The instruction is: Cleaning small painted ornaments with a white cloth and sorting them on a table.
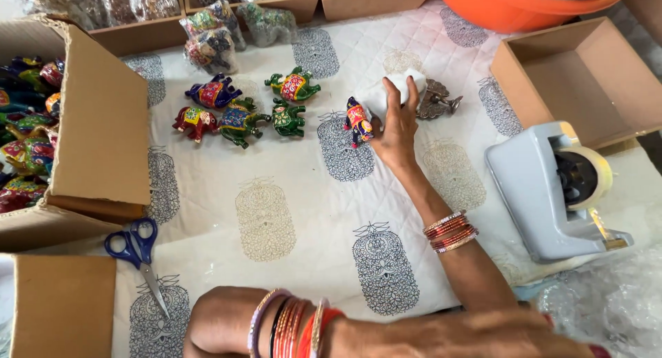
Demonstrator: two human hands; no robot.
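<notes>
**My right hand on a white wrapped bundle beside a painted elephant**

My right hand [396, 134] reaches out across the quilted white cloth [289, 213] with its printed grey and gold motifs. My fingers [393, 99] are closed over a small white wrapped bundle [386, 89], soft-looking and crumpled, which rests on the cloth near the far edge. Just beside it, touching the heel of my hand, stands a little painted elephant [358, 120], dark blue with red and yellow decoration. On the other side of the bundle lies a small grey metal piece [434, 101].

Farther left stands a cluster of five more elephants [241, 110], painted purple, green and red. My left hand [565, 341] lies low at the near edge, forearm crossing in front of me; I cannot tell how its fingers are set. Both wrists carry red and gold bangles.

Blue-handled scissors [138, 251] lie near left, a grey tape dispenser [552, 192] sits right, an empty cardboard box [586, 75] behind it
</notes>
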